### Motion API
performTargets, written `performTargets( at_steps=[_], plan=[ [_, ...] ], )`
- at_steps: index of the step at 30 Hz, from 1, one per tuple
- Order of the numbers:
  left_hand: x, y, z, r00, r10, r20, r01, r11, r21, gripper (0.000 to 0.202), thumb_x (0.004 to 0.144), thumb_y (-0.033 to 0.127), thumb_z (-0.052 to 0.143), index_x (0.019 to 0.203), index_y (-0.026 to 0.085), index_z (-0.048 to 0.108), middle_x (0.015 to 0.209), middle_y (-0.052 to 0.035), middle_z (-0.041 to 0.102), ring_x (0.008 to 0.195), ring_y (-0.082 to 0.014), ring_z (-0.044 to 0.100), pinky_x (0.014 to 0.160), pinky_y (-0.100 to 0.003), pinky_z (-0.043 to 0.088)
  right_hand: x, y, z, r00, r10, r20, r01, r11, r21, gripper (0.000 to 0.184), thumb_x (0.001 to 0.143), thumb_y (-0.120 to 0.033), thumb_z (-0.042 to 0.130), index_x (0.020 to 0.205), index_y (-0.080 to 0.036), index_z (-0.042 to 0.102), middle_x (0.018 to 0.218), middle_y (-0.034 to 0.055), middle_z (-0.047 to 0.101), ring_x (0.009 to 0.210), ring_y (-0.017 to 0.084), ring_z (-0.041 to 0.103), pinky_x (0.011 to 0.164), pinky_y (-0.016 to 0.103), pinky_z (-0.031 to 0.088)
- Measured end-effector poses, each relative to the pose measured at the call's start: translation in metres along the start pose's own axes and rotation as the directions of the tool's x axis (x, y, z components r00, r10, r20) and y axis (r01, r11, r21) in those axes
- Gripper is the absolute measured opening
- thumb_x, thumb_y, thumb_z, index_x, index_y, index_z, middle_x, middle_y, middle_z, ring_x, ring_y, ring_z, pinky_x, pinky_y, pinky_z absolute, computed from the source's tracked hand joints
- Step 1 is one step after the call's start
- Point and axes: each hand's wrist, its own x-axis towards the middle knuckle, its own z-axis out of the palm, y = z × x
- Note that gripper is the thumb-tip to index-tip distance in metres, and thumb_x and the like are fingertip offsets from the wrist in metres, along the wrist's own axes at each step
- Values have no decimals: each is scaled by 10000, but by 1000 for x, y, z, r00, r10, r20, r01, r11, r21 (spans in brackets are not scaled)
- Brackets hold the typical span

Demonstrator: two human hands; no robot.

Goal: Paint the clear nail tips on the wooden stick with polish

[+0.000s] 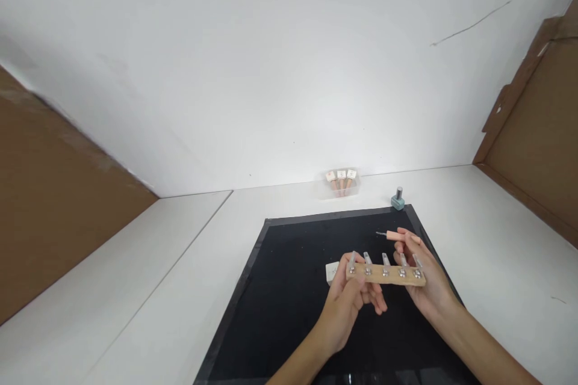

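Note:
My left hand grips the left end of a tan wooden strip that carries several clear nail tips on silver studs. My right hand supports the strip's right end from behind and also pinches a peach-handled nail polish brush, bristles pointing left. Both hands hover over a black mat. A small white bottle stands just left of the strip, partly hidden by my left hand.
A teal nail polish bottle with a grey cap stands at the mat's far right corner. A clear box holding three polish bottles sits against the white wall. Brown cardboard panels flank the white table on both sides.

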Motion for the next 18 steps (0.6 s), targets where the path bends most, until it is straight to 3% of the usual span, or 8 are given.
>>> performTargets(
  at_steps=[4,10,13,16,18],
  plan=[
    [-1,3,-13,998,-16,61,20,998,-59,370,741,438,734,835,200,467,547,59,649,413,-83,593,405,-140,438,-9,0,9,998,67,18,-66,998,-16,260,738,-438,734,890,-234,677,588,-20,601,505,156,582,465,271,513],
    [-1,7,-25,997,-59,40,63,991,-117,363,684,404,783,788,171,525,471,61,602,337,-59,517,350,-121,412,-18,1,23,979,198,39,-198,980,-11,354,681,-479,771,905,-214,698,585,-22,572,529,150,559,496,272,497],
    [-1,8,-27,998,-65,8,65,992,-104,374,672,433,781,736,166,527,425,70,558,296,-38,447,317,-109,375,-15,-2,26,963,269,14,-269,963,4,412,611,-486,816,897,-208,711,575,-33,537,499,115,483,445,230,430],
    [-2,10,-31,999,-54,6,54,997,-46,398,668,462,770,679,170,500,375,90,486,265,-25,379,287,-102,335,-7,-8,23,981,196,-8,-196,981,0,386,586,-489,830,805,-195,709,528,-54,444,448,76,345,374,184,287],
    [-3,10,-33,998,-43,38,43,999,11,415,675,475,756,638,170,477,351,103,419,255,-19,347,275,-97,301,-2,-15,19,994,112,-10,-112,993,-29,350,604,-497,820,678,-187,675,500,-71,354,442,65,289,386,186,269]
  ],
)
